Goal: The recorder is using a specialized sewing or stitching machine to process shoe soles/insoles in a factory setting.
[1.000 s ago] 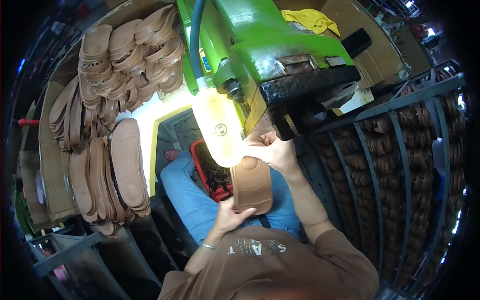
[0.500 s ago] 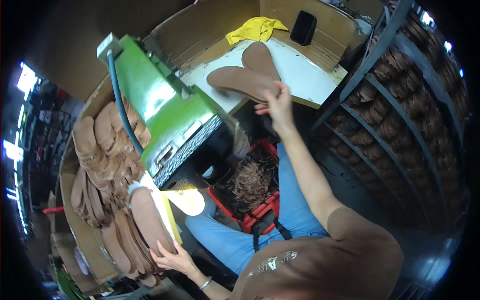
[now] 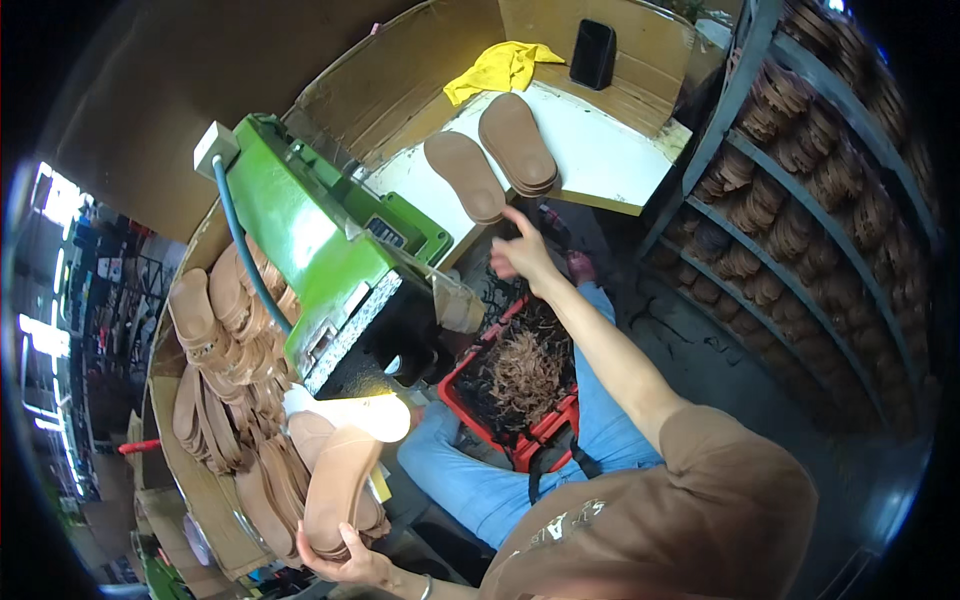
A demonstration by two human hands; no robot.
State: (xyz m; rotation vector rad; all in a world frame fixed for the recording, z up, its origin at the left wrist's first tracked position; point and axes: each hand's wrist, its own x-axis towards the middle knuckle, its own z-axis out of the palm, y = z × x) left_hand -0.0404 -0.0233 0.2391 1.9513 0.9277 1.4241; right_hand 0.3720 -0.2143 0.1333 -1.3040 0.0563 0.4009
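My left hand [image 3: 352, 562] is closed around the near end of a brown shoe sole [image 3: 337, 480], thumb on one side and fingers on the other. That sole is tilted up in front of the piled soles beside the green machine [image 3: 330, 225]. My right hand [image 3: 528, 258] has its index finger stretched out to the near end of another brown sole [image 3: 466, 175] on the white tabletop [image 3: 610, 150]. Its other fingers are loosely bent and slightly blurred, with nothing seen in them. To the right of that sole lies a small stack of soles [image 3: 517, 143].
A cardboard box [image 3: 185, 520] at left holds several brown soles. Between my knees stands a red bin [image 3: 463, 415] of brown shavings. A lit lamp [image 3: 385, 417] glows under the machine. A yellow cloth [image 3: 500, 70] and a phone [image 3: 593, 55] are at the back; a loaded rack [image 3: 775, 270] stands right.
My right hand has let go of a sole, which now lies left of the others, and has drawn back slightly. My left hand has raised a sole off the pile.
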